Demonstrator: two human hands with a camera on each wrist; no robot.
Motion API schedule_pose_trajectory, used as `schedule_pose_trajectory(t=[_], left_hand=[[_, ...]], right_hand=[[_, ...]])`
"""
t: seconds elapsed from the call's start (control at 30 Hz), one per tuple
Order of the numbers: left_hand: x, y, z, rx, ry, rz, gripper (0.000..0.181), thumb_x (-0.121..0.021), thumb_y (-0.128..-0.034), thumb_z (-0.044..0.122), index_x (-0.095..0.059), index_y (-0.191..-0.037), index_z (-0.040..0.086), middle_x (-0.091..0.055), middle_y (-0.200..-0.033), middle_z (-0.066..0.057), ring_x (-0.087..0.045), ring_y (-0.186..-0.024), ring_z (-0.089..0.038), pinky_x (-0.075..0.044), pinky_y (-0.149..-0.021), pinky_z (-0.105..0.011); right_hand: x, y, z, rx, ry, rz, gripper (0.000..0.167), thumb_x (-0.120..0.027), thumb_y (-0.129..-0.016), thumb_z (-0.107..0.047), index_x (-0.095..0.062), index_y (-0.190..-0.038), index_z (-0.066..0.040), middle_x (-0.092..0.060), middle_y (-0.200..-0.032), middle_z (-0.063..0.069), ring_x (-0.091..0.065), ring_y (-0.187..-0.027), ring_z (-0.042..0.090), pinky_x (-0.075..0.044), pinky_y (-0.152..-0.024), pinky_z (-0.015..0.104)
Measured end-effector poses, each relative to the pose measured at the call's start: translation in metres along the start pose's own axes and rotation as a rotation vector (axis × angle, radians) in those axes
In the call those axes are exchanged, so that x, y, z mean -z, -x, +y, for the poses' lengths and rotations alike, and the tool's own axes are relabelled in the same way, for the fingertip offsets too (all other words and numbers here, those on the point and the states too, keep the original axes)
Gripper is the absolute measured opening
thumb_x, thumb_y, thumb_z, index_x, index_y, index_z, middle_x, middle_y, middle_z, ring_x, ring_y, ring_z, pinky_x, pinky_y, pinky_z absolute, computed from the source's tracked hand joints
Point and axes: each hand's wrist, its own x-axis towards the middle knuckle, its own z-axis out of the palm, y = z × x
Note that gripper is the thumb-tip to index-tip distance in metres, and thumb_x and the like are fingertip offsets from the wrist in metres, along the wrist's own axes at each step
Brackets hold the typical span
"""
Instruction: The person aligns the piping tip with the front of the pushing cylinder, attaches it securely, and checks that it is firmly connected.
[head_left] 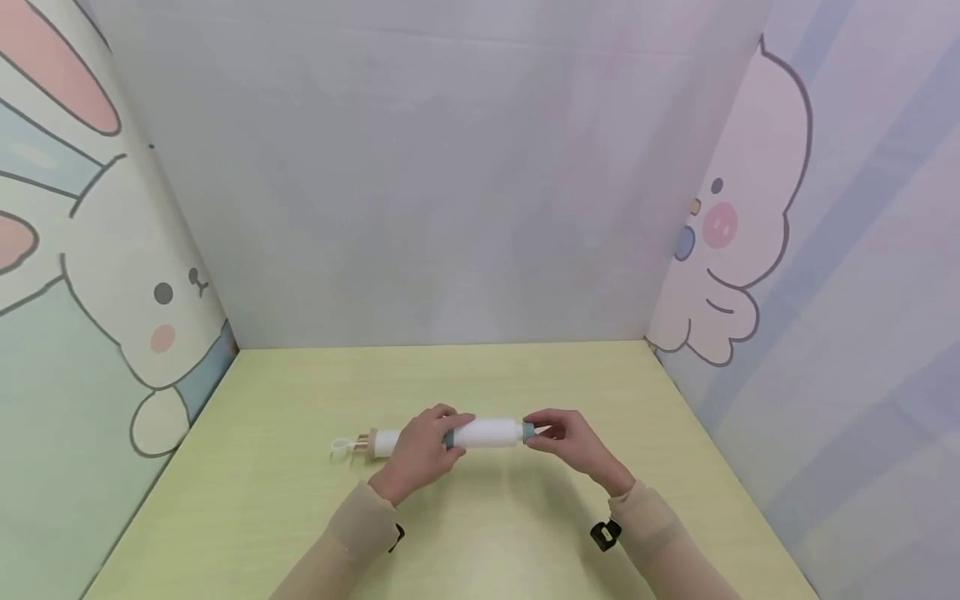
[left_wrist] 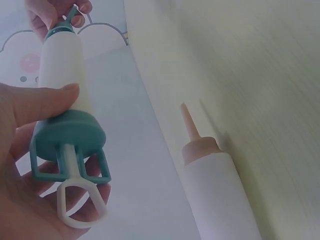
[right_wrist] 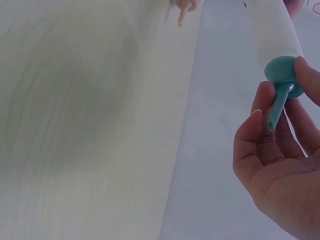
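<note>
A white icing syringe (head_left: 486,432) with teal ends is held level above the table. My left hand (head_left: 422,448) grips it around the barrel close to the teal collar (left_wrist: 70,134); a white plunger ring (left_wrist: 82,204) sticks out behind. At the other end, my right hand (head_left: 572,439) pinches the teal nozzle cap (right_wrist: 281,70) between thumb and fingers, and the thin spout (right_wrist: 278,110) points out past them. A second white syringe (left_wrist: 216,192), with beige ends, lies on the table beneath and left of my left hand, which partly hides it in the head view.
The pale yellow-green table (head_left: 525,533) meets a plain grey wall (head_left: 420,183) at the back. Side walls with a cartoon rabbit (head_left: 127,283) and a cartoon chick (head_left: 750,192) border it. A small black device (head_left: 606,534) hangs at the right wrist.
</note>
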Motion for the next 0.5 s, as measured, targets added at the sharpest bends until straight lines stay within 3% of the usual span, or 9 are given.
schedule_pose_trajectory(t=[0.5], left_hand=[[-0.0032,0.0007,0.0011,-0.024,0.004,0.014,0.046,-0.081,-0.0755,0.015,-0.067,-0.12,0.013,-0.059,-0.108,-0.006,-0.057,-0.09,-0.022,-0.049,-0.074,-0.039]], right_hand=[[0.0003,0.0033,-0.0052,0.001,-0.001,0.004,0.035,-0.07,-0.085,0.0,-0.061,-0.116,0.01,-0.062,-0.11,0.02,-0.064,-0.089,0.035,-0.053,-0.074,0.031]])
